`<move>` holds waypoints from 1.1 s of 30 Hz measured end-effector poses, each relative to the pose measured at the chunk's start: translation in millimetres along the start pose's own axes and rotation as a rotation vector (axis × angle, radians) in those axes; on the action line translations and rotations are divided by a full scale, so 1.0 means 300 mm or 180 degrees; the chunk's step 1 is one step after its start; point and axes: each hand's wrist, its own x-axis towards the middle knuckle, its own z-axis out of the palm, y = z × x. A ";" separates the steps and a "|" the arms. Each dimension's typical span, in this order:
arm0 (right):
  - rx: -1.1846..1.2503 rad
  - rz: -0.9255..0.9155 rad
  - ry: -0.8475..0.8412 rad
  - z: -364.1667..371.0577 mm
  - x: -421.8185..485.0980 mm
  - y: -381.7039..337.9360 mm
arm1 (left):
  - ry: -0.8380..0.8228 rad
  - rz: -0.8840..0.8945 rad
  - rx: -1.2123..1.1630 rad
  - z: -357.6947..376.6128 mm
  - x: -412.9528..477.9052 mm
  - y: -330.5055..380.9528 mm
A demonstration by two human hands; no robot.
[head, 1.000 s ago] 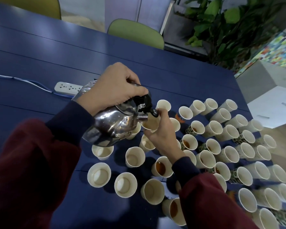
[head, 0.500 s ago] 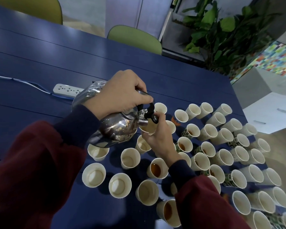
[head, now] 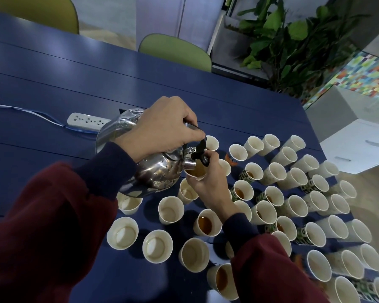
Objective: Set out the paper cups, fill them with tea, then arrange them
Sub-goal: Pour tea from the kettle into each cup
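My left hand (head: 162, 125) grips the handle of a shiny steel kettle (head: 153, 173), tipped to the right. Its spout meets the rim of a paper cup (head: 196, 171) that my right hand (head: 208, 182) holds up above the table. Brown tea shows inside that cup. Several paper cups stand on the blue table (head: 53, 84) below and to the right. Some hold tea, such as one cup (head: 206, 224) near my right wrist; others, like the cup (head: 123, 234) at the front left, look empty.
A white power strip (head: 85, 121) with a blue-white cable lies on the table left of the kettle. Two green chairs (head: 175, 51) stand at the far edge. A large plant (head: 293, 40) and a white cabinet (head: 359, 147) are beyond the table's right end.
The kettle and the held cup stay together at the spout. The tea level in the held cup has risen. My view has shifted a little.
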 end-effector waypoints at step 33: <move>-0.0862 0.0404 -0.0269 0.134 0.188 0.190 | 0.0771 -0.0835 -0.0882 -0.031 0.015 -0.178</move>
